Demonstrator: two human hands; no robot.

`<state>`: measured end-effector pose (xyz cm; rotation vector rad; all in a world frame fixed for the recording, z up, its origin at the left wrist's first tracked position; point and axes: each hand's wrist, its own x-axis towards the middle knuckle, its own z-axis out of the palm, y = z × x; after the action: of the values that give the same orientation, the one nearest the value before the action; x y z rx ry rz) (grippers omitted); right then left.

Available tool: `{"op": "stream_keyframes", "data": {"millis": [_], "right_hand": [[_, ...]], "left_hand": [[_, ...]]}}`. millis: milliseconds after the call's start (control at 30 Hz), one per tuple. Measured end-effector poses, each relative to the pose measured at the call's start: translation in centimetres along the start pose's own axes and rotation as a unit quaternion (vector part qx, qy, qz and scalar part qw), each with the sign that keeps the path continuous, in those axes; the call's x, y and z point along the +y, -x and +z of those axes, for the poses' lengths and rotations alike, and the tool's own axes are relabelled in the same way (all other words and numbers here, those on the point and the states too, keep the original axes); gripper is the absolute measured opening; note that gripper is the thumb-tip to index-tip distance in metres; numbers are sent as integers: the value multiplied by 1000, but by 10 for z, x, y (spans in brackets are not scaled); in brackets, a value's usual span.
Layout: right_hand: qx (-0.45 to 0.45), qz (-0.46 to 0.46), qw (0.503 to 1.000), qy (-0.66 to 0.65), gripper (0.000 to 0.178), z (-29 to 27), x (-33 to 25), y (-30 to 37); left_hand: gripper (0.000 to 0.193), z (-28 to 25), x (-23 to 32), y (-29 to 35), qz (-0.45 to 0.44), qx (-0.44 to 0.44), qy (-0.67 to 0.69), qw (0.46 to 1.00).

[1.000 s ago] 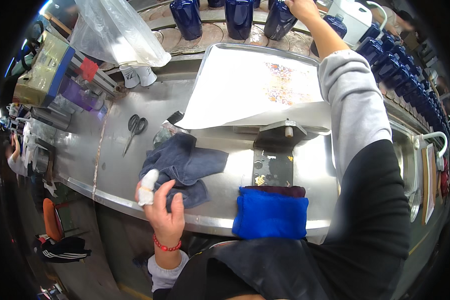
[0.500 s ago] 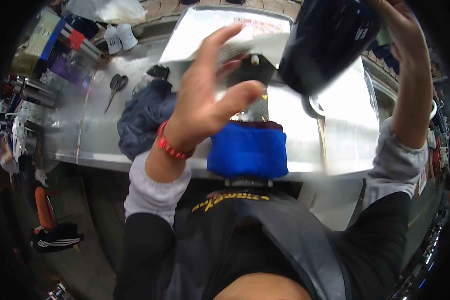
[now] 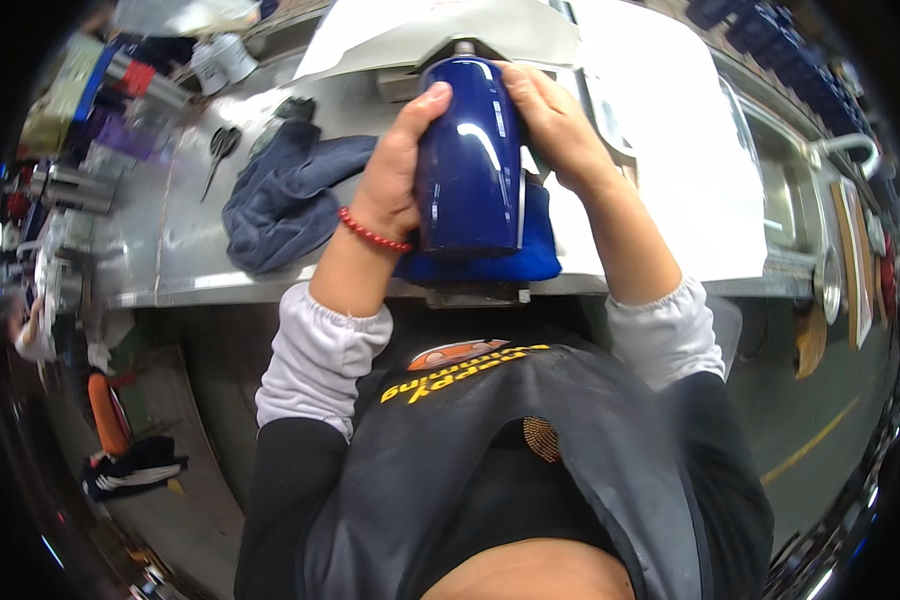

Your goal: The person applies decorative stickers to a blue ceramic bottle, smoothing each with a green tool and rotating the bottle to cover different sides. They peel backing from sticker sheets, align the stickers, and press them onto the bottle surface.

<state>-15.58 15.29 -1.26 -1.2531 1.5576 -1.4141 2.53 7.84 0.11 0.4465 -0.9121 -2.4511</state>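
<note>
A glossy dark blue cylinder (image 3: 468,160), possibly a tumbler or bottle body, lies lengthwise in front of me between my two hands. My left hand (image 3: 395,165) grips its left side, thumb near the far end, and a red beaded bracelet (image 3: 370,232) circles that wrist. At the upper right side, my right hand (image 3: 562,125) presses its fingers against it; the fingertips are partly hidden. Directly under the cylinder is a bright blue padded cloth block (image 3: 537,235), mostly covered. A small metal knob (image 3: 464,47) shows just past the far end.
A crumpled grey-blue cloth (image 3: 288,205) lies left on the metal table (image 3: 185,235), with black-handled scissors (image 3: 222,150) beyond it. White paper (image 3: 670,150) covers the right part. Far right are a sink (image 3: 785,170) and a white curved pipe (image 3: 855,150). Dark blue cylinders (image 3: 775,45) line the back right.
The cylinder has come from the raised upper right down to the middle, over the blue block. My left hand, earlier spread and empty, now holds it along with the right.
</note>
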Motion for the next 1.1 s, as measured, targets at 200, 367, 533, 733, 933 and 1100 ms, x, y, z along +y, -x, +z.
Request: {"op": "stream_keyframes", "data": {"millis": [200, 367, 533, 733, 933, 1100], "right_hand": [[38, -127, 982, 133, 49, -17, 13, 20], [6, -126, 958, 258, 33, -108, 13, 79], [64, 31, 841, 536, 24, -212, 17, 168], [139, 75, 905, 395, 23, -211, 34, 236], [181, 32, 898, 399, 25, -200, 33, 263], [193, 13, 895, 401, 27, -197, 33, 271]], "left_hand": [[36, -3, -5, -15, 7, 27, -33, 999], [46, -13, -9, -17, 117, 133, -183, 967], [26, 45, -21, 15, 488, 82, -610, 620], [12, 115, -137, -12, 252, -257, -673, 646], [20, 120, -181, -39, 147, -283, -743, 589], [17, 118, -178, -48, 115, -314, -717, 612]]}}
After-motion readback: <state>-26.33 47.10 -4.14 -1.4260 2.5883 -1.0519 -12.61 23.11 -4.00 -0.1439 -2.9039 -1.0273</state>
